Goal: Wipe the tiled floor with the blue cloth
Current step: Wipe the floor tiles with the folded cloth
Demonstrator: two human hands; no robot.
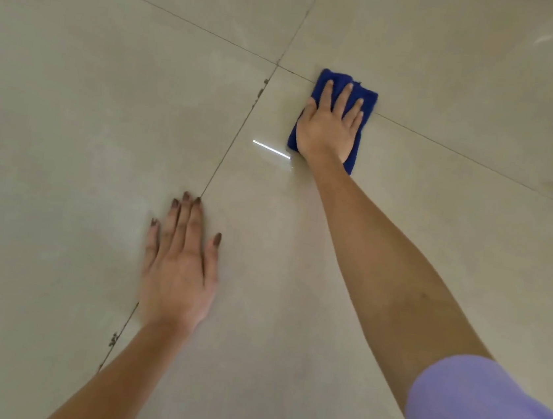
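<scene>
The glossy tiled floor is mid-wipe: the blue cloth is pressed flat under the spread right hand, while the left hand is braced flat, fingers together. A firm sweeping stroke is probably called for next.

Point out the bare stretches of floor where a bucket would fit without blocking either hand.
Widest bare patch: the tile left of the grout line, above the left hand. Also bare: the tiled floor beyond the blue cloth, and the stretch right of the right forearm. Crowded: the strip between the left hand and the right hand, which lies flat on the cloth.
</scene>
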